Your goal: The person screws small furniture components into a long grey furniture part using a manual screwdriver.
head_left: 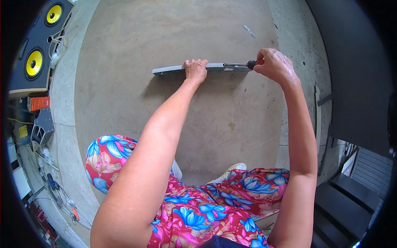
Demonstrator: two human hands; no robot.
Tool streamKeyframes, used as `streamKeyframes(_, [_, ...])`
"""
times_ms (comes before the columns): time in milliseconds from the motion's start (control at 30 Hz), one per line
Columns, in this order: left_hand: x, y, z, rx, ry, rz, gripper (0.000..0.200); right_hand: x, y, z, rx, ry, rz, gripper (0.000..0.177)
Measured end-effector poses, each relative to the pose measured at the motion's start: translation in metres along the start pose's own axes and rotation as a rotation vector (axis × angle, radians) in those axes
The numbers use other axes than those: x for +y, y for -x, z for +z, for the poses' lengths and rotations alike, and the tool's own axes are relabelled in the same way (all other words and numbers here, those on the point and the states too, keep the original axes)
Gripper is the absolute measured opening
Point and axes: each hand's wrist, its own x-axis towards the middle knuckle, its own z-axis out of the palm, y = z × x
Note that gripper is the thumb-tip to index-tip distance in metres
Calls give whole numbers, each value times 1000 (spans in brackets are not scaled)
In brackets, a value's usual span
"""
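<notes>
A long, narrow panel (pixel 171 70) with a pale top edge and a dark side stands on the concrete floor ahead. My left hand (pixel 195 70) is closed over its top edge, near the middle. At the right, my right hand (pixel 276 65) grips the dark handle of a screwdriver (pixel 250 64). The metal shaft points left and lies along the panel's top edge. Whether the tip touches the panel cannot be made out. A small pale label is on the panel's side, below the shaft.
A small clear strip (pixel 249 31) lies on the floor beyond the panel. Speakers with yellow cones (pixel 34 63), an orange box (pixel 39 103) and cables line the left side. Dark panels (pixel 351 62) stand at the right. My knees and shoes are below.
</notes>
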Motion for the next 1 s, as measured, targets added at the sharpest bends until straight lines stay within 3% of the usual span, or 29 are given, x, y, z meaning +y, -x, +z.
streamKeyframes(1000, [3, 0, -2, -21, -15, -11, 22, 1, 3, -3, 31, -12, -24, 20])
